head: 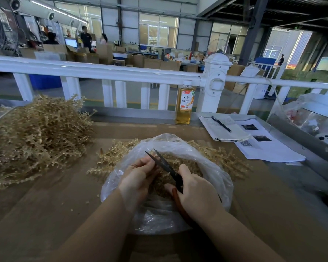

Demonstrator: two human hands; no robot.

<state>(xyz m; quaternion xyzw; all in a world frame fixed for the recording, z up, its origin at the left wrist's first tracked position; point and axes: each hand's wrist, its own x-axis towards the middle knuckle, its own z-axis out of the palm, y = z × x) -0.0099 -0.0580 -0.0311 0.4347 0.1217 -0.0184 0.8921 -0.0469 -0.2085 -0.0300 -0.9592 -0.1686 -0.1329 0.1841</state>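
Black scissors [166,165] gripped in right hand [197,193], blades beside left hand [138,176].

Over the mouth of a clear plastic bag [214,167] on the brown bench [45,214], our right grip [195,193] curls round the reddish handles of black scissors [166,164], whose blades stand slightly apart, while our left grip [138,178] pinches a short golden sprig [156,167] right against them. More such sprigs fill the bag, and a big loose heap [36,137] of them lies well apart at the left. At the far edge a bottle [185,104] of amber drink stands before a white railing [102,71], with papers [269,150] and a black pen [221,124] to its right.
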